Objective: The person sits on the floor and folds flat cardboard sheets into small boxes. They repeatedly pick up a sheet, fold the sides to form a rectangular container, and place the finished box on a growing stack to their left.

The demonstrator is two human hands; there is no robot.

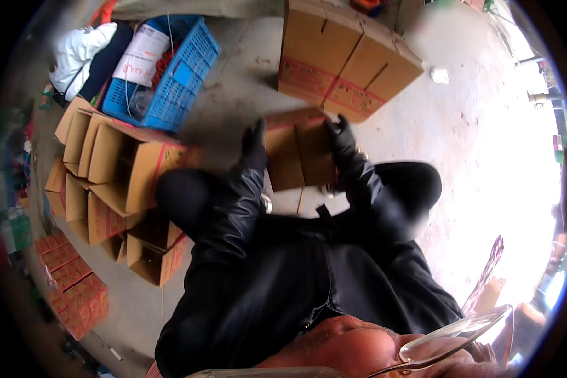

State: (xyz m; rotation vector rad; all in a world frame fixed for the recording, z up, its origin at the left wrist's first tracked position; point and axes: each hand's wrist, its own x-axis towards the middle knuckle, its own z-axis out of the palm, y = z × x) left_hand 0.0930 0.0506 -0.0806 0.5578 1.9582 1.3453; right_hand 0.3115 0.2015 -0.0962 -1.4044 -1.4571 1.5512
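L hand [254, 142] and R hand [340, 132], both in blk gloves, are set on opposite sides of a cardboard carton [299, 154]; carton is grasped betw. the two. Finger detail is blurred, esp. on L side. Carton is located in front of torso, betw. the bent knees, w/ plain brown panels and a vert. seam facing the wearer. Whether its base is rested on the concrete floor [394, 135] cannot be told.

Just beyond carton, slightly R, a row of flattened cartons [353, 60] is stood on edge, w/ slots cut in the panels and a red printed band along the btm. On L, open cartons [148, 170] are stacked on their sides, openings exposed. Adj. to these, farther fwd, a blue plastic crate [186, 85] is placed, w/ red items and a white printed sheet [143, 55] inside. A white bundle [85, 53] is located past crate. At far L, red boxes [85, 299] are piled.
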